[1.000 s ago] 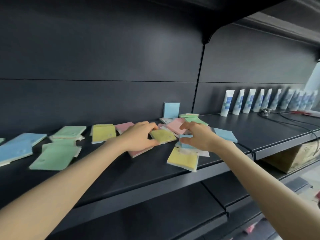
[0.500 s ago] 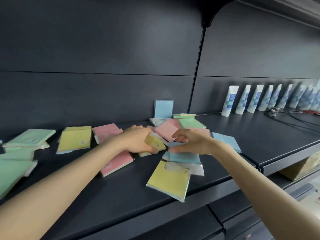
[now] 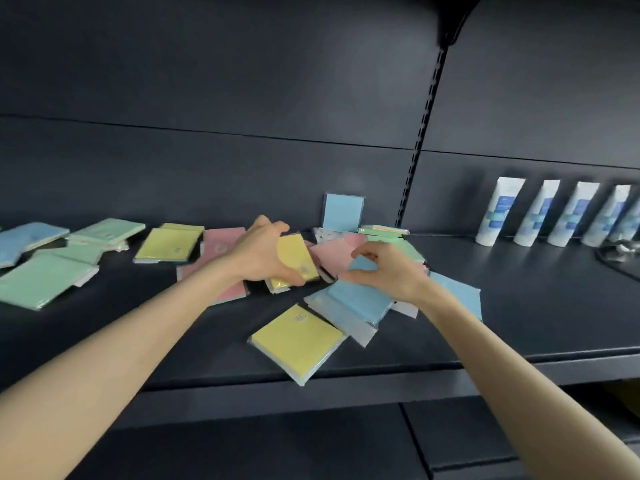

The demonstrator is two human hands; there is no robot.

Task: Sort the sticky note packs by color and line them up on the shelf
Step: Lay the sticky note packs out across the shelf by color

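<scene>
My left hand (image 3: 260, 253) grips a yellow sticky note pack (image 3: 297, 258), tilted up off the dark shelf (image 3: 519, 327). My right hand (image 3: 386, 271) pinches the top corner of a blue pack (image 3: 360, 303) in the mixed heap. A second yellow pack (image 3: 298, 342) lies near the shelf's front edge. Pink packs (image 3: 334, 254) lie behind my hands, and another pink pack (image 3: 221, 244) lies under my left wrist. Further left are a yellow stack (image 3: 168, 244), green packs (image 3: 45, 284) and a blue pack (image 3: 29, 237). One blue pack (image 3: 343, 212) stands upright against the back wall.
White tubes (image 3: 497, 211) stand in a row at the back right of the shelf, with a dark cable (image 3: 620, 259) lying beside them. A slotted upright (image 3: 420, 140) divides the back panel. Another shelf (image 3: 277, 445) runs below.
My left hand has lifted the yellow pack and tipped it upright. My right hand has curled its fingers onto the blue pack's corner. The view shifted, moving everything rightward in the frame.
</scene>
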